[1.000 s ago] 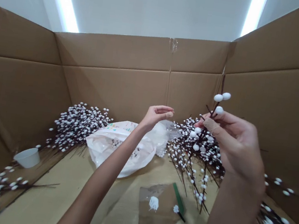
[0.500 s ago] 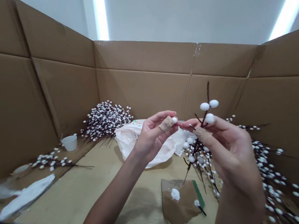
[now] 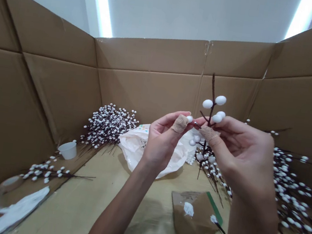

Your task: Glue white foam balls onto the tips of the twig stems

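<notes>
Between the taped thumb and fingertips of my left hand (image 3: 162,137) is a small white berry (image 3: 189,119). My right hand (image 3: 242,156), also with tape on its thumb, pinches a dark brown branch (image 3: 213,87) that stands about upright. Several white berries sit on this branch above and below my fingers. A short side twig with a whitish tip points from the branch toward the berry, very close to it; I cannot tell whether they touch. Below lies a brown cardboard piece (image 3: 195,225) with a dab of white paste (image 3: 188,209) and a dark stick (image 3: 220,227) with a white-coated end.
A white plastic bag (image 3: 132,148) lies open behind my hands. Berry branches are heaped at the back left (image 3: 110,126) and along the right (image 3: 293,190). At left are a white cup (image 3: 68,150), a small berry branch (image 3: 46,171) and a tape roll (image 3: 11,183). Cardboard walls (image 3: 147,92) enclose the table.
My left hand has brought the berry rightward, closer to the side twig. The branch in my right hand has shifted slightly left and up. The view has tilted a little.
</notes>
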Available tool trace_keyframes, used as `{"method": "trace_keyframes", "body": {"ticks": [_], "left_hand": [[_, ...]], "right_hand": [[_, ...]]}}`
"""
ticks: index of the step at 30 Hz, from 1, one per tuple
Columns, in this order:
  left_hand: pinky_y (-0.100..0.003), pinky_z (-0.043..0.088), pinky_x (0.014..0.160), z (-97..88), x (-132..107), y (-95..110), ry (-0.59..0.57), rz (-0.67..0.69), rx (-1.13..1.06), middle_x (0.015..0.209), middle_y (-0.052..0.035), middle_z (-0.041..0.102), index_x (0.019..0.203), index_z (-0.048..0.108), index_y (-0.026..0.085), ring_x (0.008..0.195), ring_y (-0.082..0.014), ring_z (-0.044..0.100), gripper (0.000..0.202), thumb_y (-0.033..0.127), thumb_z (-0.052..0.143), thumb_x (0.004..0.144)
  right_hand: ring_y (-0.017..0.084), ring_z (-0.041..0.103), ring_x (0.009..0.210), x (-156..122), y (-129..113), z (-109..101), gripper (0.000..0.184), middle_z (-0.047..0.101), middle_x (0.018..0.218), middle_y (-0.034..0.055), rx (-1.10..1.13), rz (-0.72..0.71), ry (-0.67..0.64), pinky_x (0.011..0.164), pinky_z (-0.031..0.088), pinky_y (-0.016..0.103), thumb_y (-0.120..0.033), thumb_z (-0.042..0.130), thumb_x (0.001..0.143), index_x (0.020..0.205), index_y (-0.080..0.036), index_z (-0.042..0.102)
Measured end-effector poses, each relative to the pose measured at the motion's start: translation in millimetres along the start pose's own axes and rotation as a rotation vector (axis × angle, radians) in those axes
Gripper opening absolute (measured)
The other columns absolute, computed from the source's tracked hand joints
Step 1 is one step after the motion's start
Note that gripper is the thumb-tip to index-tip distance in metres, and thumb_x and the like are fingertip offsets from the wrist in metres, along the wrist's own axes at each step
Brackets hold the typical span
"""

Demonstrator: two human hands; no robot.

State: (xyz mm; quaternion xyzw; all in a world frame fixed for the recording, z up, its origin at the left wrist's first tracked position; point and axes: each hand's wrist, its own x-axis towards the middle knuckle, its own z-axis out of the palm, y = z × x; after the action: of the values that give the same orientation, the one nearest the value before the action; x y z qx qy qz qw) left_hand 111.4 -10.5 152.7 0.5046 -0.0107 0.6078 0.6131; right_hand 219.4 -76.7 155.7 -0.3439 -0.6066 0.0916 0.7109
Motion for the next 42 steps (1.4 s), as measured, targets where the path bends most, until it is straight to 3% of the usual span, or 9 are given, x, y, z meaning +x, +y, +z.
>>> {"method": "trace_keyframes", "body": {"ticks": [13,25,30,36,42], "left_hand": [[-0.032,0.056,0.086,0.9,-1.6,-0.5,-0.007,0.037,0.085,0.078,0.0011,0.074,0.079,0.073,0.021,0.085,-0.0179,0.072,0.011,0.030,0.078,0.073],[-0.027,0.057,0.083,-3.6,-1.0,1.6,-0.049,0.069,0.166,0.078,0.0002,0.074,0.078,0.074,0.021,0.079,-0.0151,0.071,0.014,0.032,0.079,0.071],[-0.032,0.058,0.084,-7.3,-0.7,4.3,-0.076,0.037,0.203,0.077,-0.0010,0.075,0.078,0.075,0.021,0.081,-0.0182,0.072,0.014,0.032,0.079,0.071],[-0.036,0.057,0.087,-7.4,-0.6,3.6,-0.028,0.002,0.183,0.078,-0.0027,0.075,0.077,0.075,0.021,0.089,-0.0230,0.071,0.016,0.031,0.082,0.067],[-0.037,0.057,0.088,-5.8,-2.5,0.5,-0.055,0.036,0.207,0.081,-0.0024,0.076,0.078,0.075,0.021,0.090,-0.0229,0.071,0.017,0.034,0.080,0.068]], "right_hand": [[0.014,0.066,0.071,-0.6,-0.4,4.7,0.005,0.069,0.081,0.0002,-0.081,-0.034,0.051,0.060,0.054,0.023,-0.016,0.066,0.080,0.081,-0.019,0.069],[0.015,0.065,0.069,-4.5,-1.6,4.8,0.006,0.067,0.077,-0.0006,-0.137,-0.054,0.073,0.056,0.051,0.024,-0.014,0.065,0.080,0.082,-0.020,0.068],[0.015,0.064,0.070,-3.4,0.5,5.2,0.009,0.066,0.075,-0.0008,-0.158,-0.073,0.060,0.057,0.051,0.025,-0.011,0.063,0.079,0.079,-0.020,0.067],[0.018,0.065,0.071,-1.1,2.8,5.9,0.008,0.066,0.076,0.0008,-0.154,-0.070,0.072,0.058,0.053,0.028,-0.014,0.063,0.079,0.077,-0.021,0.066],[0.017,0.065,0.071,0.5,4.5,4.7,0.009,0.066,0.074,0.0004,-0.149,-0.083,0.079,0.058,0.054,0.027,-0.014,0.063,0.080,0.074,-0.021,0.065]]}}
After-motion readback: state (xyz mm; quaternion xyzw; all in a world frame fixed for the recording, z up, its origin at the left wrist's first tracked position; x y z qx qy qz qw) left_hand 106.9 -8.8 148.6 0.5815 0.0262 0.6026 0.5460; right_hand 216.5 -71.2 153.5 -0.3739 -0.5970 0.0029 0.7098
